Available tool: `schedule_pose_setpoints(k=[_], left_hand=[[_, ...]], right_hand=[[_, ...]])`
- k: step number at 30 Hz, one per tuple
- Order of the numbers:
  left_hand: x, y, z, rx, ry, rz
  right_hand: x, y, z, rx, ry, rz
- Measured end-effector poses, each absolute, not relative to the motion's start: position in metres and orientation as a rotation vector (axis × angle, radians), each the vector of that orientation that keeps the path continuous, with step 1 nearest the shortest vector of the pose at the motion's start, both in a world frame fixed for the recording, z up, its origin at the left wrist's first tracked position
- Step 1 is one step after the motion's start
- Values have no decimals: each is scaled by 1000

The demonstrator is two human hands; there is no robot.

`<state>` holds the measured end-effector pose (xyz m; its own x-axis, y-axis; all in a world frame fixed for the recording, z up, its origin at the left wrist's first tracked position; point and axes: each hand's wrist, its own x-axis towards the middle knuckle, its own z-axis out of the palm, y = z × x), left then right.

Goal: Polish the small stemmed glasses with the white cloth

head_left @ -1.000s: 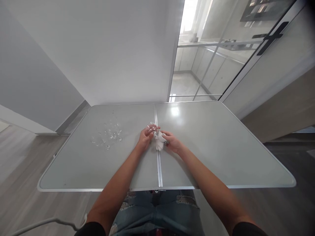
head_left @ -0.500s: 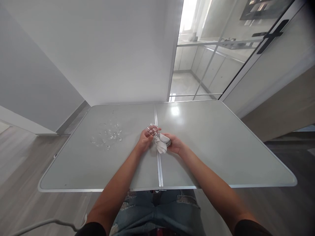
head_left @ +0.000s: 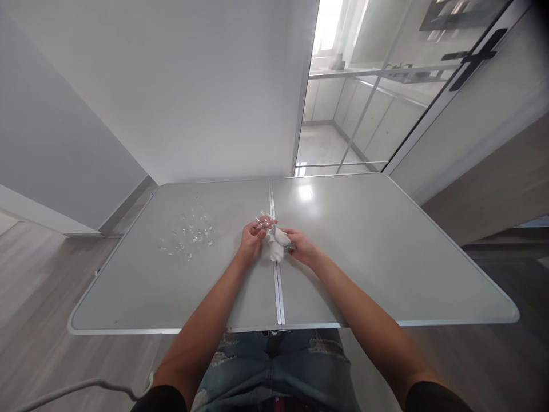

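Note:
My left hand (head_left: 251,239) is closed round a small clear glass (head_left: 263,220), held tilted just above the middle seam of the grey table (head_left: 369,252). My right hand (head_left: 301,247) is closed on a crumpled white cloth (head_left: 275,248) and presses it against the glass. Both hands meet over the table's centre. Whether the cloth reaches inside the glass is hidden by my fingers.
Several small clear glass pieces (head_left: 189,236) lie scattered on the left half of the table. A white wall stands behind the table, and a glass sliding door (head_left: 364,109) stands at the back right. A white cable (head_left: 81,389) runs at the lower left.
My right hand has turned the cloth against the glass, shifting slightly out and back. The glass stays in my left hand at about the same spot.

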<state>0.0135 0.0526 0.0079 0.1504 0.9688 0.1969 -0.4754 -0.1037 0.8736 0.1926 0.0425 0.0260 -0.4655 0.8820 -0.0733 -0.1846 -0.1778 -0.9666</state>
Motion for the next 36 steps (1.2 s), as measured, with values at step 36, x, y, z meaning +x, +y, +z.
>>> schedule_pose_setpoints(k=[36], left_hand=[[13,52,11,1020,555,1277]], right_hand=[[190,40,32,-838,-1157,1780]])
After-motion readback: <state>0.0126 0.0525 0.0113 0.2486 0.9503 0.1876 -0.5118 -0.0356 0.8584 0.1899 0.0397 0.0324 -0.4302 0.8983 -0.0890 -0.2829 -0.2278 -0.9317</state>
